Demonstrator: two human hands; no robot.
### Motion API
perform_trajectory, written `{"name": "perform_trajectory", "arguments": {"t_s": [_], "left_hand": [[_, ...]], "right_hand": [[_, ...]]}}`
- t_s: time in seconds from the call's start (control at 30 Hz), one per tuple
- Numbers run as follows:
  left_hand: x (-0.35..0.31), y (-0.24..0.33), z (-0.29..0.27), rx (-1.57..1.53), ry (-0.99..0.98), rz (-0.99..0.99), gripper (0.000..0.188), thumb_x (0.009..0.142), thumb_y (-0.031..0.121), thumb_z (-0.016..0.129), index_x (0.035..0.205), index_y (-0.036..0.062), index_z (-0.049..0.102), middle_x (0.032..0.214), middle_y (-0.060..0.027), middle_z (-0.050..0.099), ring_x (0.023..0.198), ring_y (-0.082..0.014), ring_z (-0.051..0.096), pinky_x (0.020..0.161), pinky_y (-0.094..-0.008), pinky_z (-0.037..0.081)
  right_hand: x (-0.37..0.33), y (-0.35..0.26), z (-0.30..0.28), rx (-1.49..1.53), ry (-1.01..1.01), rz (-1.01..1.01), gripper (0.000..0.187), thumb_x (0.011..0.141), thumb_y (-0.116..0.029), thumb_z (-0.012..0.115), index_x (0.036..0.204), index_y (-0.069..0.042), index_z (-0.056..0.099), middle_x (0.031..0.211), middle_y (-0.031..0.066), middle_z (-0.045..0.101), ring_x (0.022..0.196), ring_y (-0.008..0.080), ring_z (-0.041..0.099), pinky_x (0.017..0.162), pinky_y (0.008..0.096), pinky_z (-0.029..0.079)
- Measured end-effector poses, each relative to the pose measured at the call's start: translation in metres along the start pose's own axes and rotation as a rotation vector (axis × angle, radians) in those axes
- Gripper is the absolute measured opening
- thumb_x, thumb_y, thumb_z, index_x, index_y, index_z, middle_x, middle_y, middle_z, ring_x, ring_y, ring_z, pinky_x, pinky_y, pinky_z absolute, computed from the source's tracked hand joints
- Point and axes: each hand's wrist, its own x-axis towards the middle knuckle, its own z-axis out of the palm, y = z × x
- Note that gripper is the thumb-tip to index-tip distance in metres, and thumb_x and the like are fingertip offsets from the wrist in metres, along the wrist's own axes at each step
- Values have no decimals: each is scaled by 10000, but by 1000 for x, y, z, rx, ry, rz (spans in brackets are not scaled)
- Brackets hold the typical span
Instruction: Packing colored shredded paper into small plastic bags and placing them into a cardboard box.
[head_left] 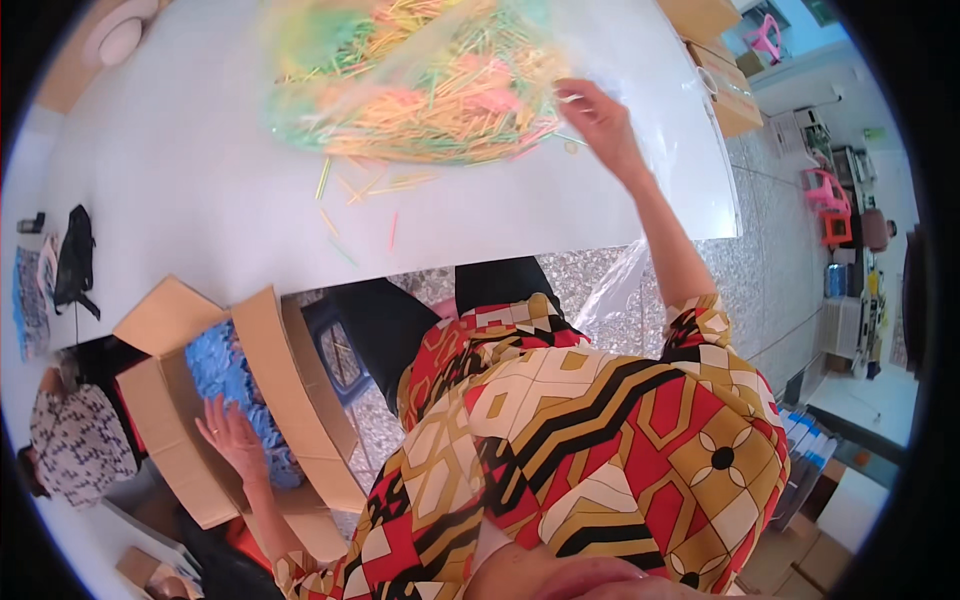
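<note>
At the right edge of a large clear plastic bag (400,125), my right hand (603,122) has its fingers drawn together. What they pinch, if anything, is too small to make out. The bag lies on the white table and bulges with many thin sticks in yellow, green, orange and pink. Several loose sticks (395,230) lie on the table in front of it. Low on the left, my left hand (236,440) is open, fingers spread, over an open cardboard box (170,435). Crumpled-looking blue pieces (222,362) fill the box beneath that hand.
Thin clear plastic (620,280) hangs over the front edge of the white table (180,180) on the right. A blue stool (345,355) stands beside the box. At the far left is another person (80,435) in a patterned top. Cardboard boxes (725,90) stand beyond the table's right side.
</note>
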Motion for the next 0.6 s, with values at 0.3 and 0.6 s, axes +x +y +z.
{"name": "perform_trajectory", "arguments": {"t_s": [0.3, 0.6], "left_hand": [[137, 81, -51, -268, 181, 212, 139, 837, 23, 565, 966, 49, 611, 1082, -105, 599, 1078, -282, 542, 1005, -492, 328], [218, 209, -73, -560, 194, 402, 207, 783, -70, 584, 961, 25, 629, 922, -105, 649, 890, -277, 622, 841, -398, 474]], "right_hand": [[-5, 92, -45, -841, 42, 221, 450, 808, -376, 654, 1062, -49, 477, 996, 146, 590, 911, 302, 578, 715, 398, 491], [-6, 108, -34, -735, 144, 262, 809, 725, -386, 684, 1347, -40, 299, 1162, 227, 515, 1026, 390, 534, 851, 447, 456]]}}
